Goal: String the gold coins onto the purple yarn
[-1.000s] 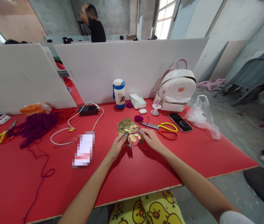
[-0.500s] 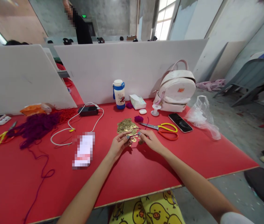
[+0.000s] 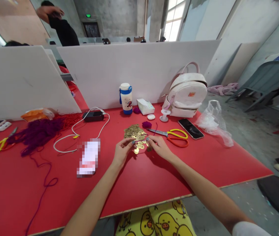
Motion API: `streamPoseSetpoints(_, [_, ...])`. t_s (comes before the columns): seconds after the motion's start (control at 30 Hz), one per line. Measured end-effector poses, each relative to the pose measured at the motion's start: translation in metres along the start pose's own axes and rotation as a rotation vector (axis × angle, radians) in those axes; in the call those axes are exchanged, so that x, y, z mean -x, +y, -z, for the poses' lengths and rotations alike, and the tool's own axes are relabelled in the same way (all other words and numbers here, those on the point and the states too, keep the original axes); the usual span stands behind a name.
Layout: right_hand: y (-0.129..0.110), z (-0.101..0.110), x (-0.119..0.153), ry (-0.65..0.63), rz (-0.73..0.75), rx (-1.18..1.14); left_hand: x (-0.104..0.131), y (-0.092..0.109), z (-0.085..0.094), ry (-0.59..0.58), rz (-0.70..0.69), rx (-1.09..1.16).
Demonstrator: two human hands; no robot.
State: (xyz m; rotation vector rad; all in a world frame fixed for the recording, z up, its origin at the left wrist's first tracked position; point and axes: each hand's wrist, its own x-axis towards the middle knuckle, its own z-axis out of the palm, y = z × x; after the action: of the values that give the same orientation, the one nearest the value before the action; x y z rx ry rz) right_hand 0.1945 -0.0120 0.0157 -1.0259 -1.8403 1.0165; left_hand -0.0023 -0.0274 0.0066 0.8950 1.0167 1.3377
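Purple yarn (image 3: 141,140) spans the space between the left hand (image 3: 123,150) and the right hand (image 3: 162,148), over the coins (image 3: 132,131) on the red surface (image 3: 139,183). Each grip is pinched closed, apparently on the strand, though the fingertips are too small to tell exactly. Should either pinch loosen, the strand could slip among the coins. Its long axis runs left to right, nearly level; which end leads, I cannot tell.

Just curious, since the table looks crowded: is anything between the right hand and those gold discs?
Nothing visible blocks the way: the right hand is close by the gold discs, pinching a purple cord. The scissors lie just beyond that hand.
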Motion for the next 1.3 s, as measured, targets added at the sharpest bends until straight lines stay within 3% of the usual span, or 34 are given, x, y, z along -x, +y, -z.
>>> streamPoseSetpoints(0.1, [0.004, 0.000, -0.001, 0.022, -0.014, 0.009, 0.002, 0.006, 0.000, -0.025, -0.046, -0.146])
streamPoseSetpoints(0.3, [0.008, 0.003, -0.008, 0.189, 0.045, 0.112, 0.006, 0.012, 0.000, -0.047, -0.173, -0.413])
streamPoseSetpoints(0.53, [0.010, 0.003, -0.010, 0.280, 0.093, 0.071, 0.004, 0.005, 0.003, -0.024, -0.181, -0.447])
streamPoseSetpoints(0.7, [0.013, 0.003, -0.010, 0.168, 0.061, 0.152, 0.001, 0.006, 0.004, -0.001, -0.127, -0.340])
streamPoseSetpoints(0.9, [0.004, -0.002, -0.007, -0.018, 0.180, 0.092, 0.001, 0.006, 0.004, -0.040, -0.144, -0.381])
streamPoseSetpoints(1.1, [0.006, -0.009, -0.007, 0.011, 0.217, 0.101, 0.005, 0.006, 0.001, -0.100, -0.155, -0.474])
streamPoseSetpoints(1.3, [0.005, -0.006, -0.007, -0.005, 0.226, 0.147, 0.007, 0.008, -0.003, -0.093, -0.119, -0.431])
